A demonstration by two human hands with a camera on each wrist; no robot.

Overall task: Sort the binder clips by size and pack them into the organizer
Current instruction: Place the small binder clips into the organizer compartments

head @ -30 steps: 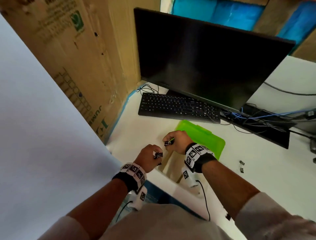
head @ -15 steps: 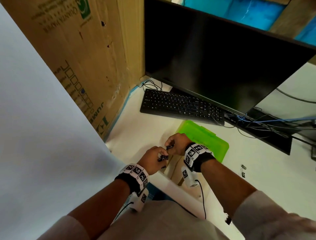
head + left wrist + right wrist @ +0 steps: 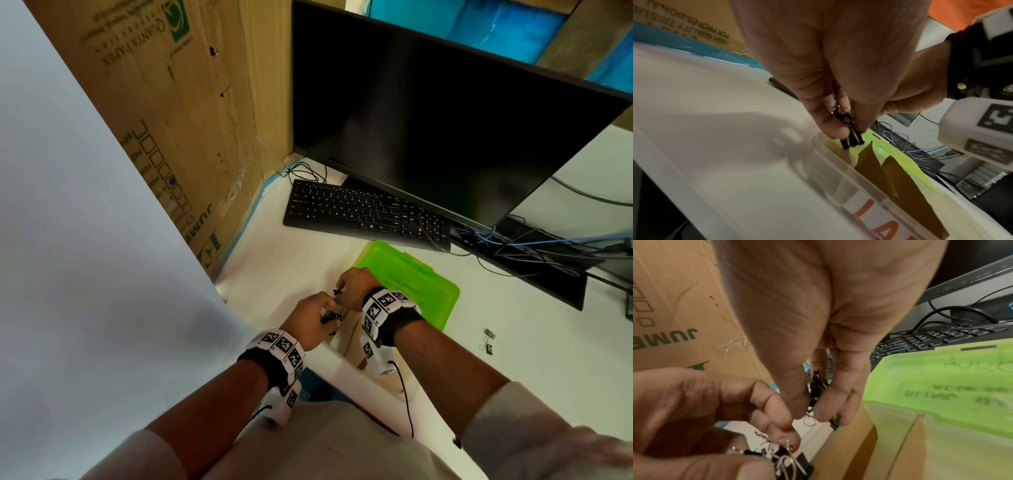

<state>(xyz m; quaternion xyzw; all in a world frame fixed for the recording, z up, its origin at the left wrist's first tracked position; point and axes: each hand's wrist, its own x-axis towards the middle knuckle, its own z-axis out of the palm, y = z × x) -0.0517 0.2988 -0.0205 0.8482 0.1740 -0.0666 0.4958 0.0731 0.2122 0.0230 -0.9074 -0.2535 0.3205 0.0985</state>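
Head view: both hands work close together at the near edge of the bench, above a clear organizer (image 3: pixel 840 175) with brown cardboard dividers (image 3: pixel 871 164). The left hand (image 3: pixel 310 317) has its fingers curled round a bunch of small black binder clips (image 3: pixel 330 316); in the left wrist view this bunch (image 3: pixel 849 129) hangs from the fingertips with its long axis close to vertical, black bodies down toward the organizer's end compartment and wire loops up into the palm. The right hand (image 3: pixel 354 286) pinches further black clips (image 3: pixel 337 292) between thumb and fingers; in the right wrist view they (image 3: pixel 818 386) run in a line along the fingers, a wire loop showing at the fingertips. The two hands touch or nearly touch at the fingertips. Just beyond the right hand the organizer's green lid (image 3: pixel 411 281) lies open, printed side facing up. Two loose clips (image 3: pixel 489 341) lie on the bench toward the right, well apart from the hands. The bench (image 3: pixel 291 267) is white. Farther back sit a black keyboard (image 3: pixel 366 212) and a dark monitor (image 3: pixel 428 120), with tangled cables (image 3: pixel 513 243) toward the right edge. A cardboard box (image 3: pixel 178 102) stands along the left edge.
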